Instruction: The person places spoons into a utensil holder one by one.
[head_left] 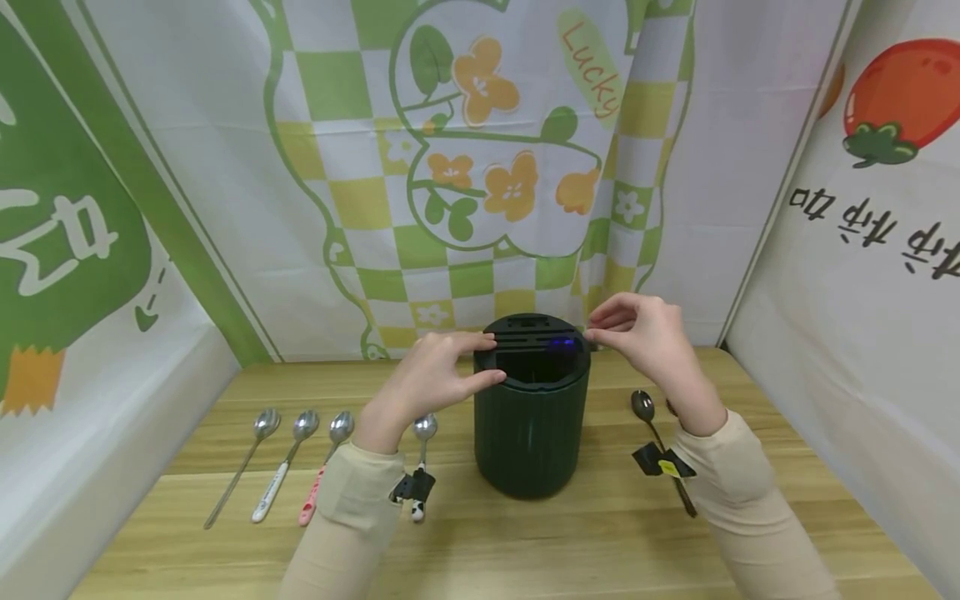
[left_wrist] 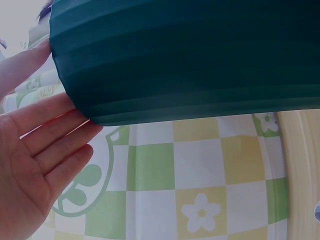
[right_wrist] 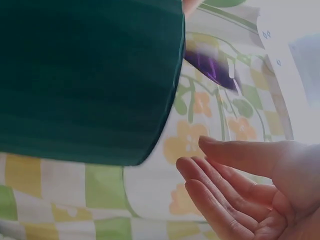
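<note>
A dark green ribbed utensil holder with a slotted top stands upright on the wooden table. At its left rim, my left hand touches the edge with straight fingers and thumb spread apart. The right hand hovers by the right rim, its fingers loosely bent and holding nothing; the right wrist view shows a gap between it and the holder. A shiny purple piece, like a spoon bowl, juts past the holder's top edge. In the head view a blue-purple gleam shows at the opening; the rest is hidden inside.
Several silver spoons, one with a plain metal handle, others with white, pink and patterned handles, lie left of the holder. A dark spoon lies on the right, with another partly hidden behind the right wrist. A patterned curtain hangs behind.
</note>
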